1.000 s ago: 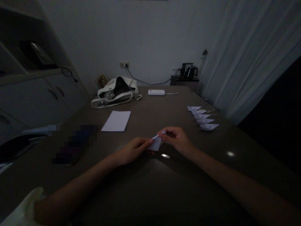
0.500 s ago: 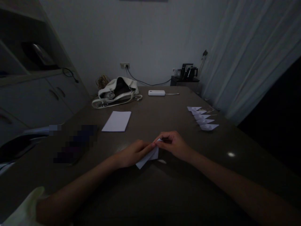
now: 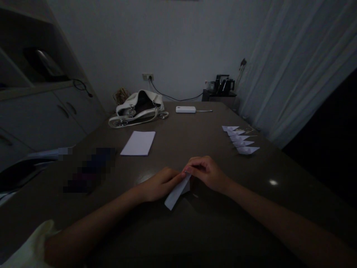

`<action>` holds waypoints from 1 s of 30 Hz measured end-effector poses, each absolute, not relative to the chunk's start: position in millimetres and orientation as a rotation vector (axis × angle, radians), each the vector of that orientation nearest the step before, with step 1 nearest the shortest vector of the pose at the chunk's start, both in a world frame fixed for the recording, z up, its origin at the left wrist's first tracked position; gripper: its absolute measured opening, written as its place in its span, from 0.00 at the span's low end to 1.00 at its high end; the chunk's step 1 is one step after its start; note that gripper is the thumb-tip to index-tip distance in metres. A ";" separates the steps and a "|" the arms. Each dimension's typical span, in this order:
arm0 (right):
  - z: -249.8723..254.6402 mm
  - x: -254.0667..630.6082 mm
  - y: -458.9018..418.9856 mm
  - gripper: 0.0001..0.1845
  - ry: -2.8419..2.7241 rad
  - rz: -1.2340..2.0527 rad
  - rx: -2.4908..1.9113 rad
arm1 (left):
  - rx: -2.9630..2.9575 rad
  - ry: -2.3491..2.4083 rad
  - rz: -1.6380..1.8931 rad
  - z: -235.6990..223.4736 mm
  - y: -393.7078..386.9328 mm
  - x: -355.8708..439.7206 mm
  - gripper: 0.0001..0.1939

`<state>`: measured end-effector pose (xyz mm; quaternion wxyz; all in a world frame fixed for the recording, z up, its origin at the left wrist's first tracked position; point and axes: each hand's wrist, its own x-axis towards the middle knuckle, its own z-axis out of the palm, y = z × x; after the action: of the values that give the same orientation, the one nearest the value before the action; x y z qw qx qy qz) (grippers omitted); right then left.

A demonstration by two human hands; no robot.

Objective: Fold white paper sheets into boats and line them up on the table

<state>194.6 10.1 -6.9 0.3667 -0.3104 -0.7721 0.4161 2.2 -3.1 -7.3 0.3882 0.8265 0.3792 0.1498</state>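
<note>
A folded sheet of white paper (image 3: 177,194) is held between my two hands, just above or on the dark table; I cannot tell which. My left hand (image 3: 163,184) grips its upper left side, thumb and fingers closed together. With thumb and forefinger my right hand (image 3: 208,172) pinches the paper's top end. The two sets of fingertips meet there and hide that part of the paper. Several folded paper boats (image 3: 242,140) stand in a row to the right, beyond my right hand. A stack of white paper (image 3: 138,143) lies to the left, beyond my left hand.
A white handbag (image 3: 139,108) sits at the table's far left, with a white power bank (image 3: 185,109) and its short cable to the right. A blurred-out dark object (image 3: 90,171) lies at left. Behind, a black kettle (image 3: 228,86) stands on a small cabinet.
The folded paper has turned, its lower end now pointing more steeply down and showing as a narrower strip. Both hands stay close together, with slight finger movement.
</note>
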 end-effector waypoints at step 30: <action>-7.9 199.6 19.5 0.11 -1.763 1.014 -0.894 | 2.045 0.927 0.311 -0.1 -1.5 -0.6 0.26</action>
<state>199.6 19.5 -7.9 0.4440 -0.3605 -0.7110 0.4090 -0.6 -1.5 -0.1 0.4237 0.8172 0.3703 0.1243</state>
